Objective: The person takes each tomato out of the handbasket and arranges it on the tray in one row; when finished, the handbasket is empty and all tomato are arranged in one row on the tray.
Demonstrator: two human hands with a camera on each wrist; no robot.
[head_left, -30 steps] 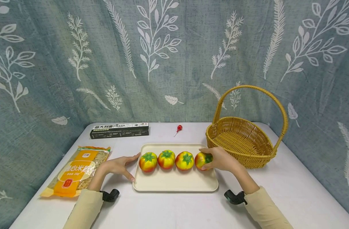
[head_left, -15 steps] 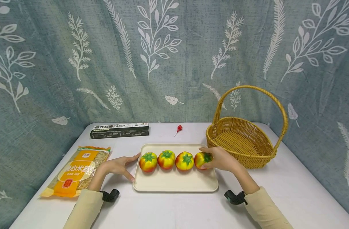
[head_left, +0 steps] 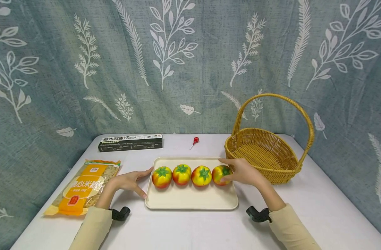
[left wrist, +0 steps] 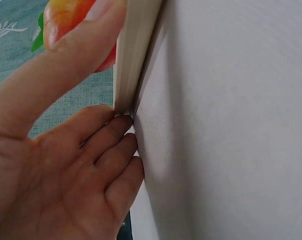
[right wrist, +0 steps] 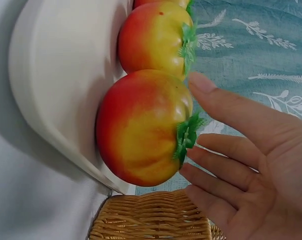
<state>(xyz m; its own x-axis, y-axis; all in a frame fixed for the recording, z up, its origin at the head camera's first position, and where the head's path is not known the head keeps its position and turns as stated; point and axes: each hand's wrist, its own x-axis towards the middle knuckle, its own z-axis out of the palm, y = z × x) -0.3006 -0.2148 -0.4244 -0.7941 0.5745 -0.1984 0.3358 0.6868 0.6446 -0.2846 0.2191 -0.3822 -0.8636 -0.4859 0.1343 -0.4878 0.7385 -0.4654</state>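
Several red-and-yellow artificial tomatoes with green leafy tops stand in a row on a cream tray (head_left: pixel 190 201). My right hand (head_left: pixel 245 172) is spread over the rightmost tomato (head_left: pixel 221 175). In the right wrist view, that hand's extended fingers (right wrist: pixel 226 165) lie just off the leafy top of this tomato (right wrist: pixel 141 130), with a gap between thumb and fingers. At the tray's left end, my left hand (head_left: pixel 129 182) rests with fingers and thumb spread along the edge. The left wrist view has its thumb (left wrist: pixel 66 65) across the rim and its fingertips at the tray's side (left wrist: pixel 136 45).
A wicker basket (head_left: pixel 293 170) with a tall handle stands behind the tray on the right. A noodle bag (head_left: pixel 84 187) lies beside the left arm. Behind the tray are a black pasta box (head_left: pixel 130 143) and a red lollipop (head_left: pixel 195 139).
My right hand has loosened from the rightmost tomato and lifted slightly, its thumb and fingers spreading. That tomato has shifted very slightly left. My left hand stays put.
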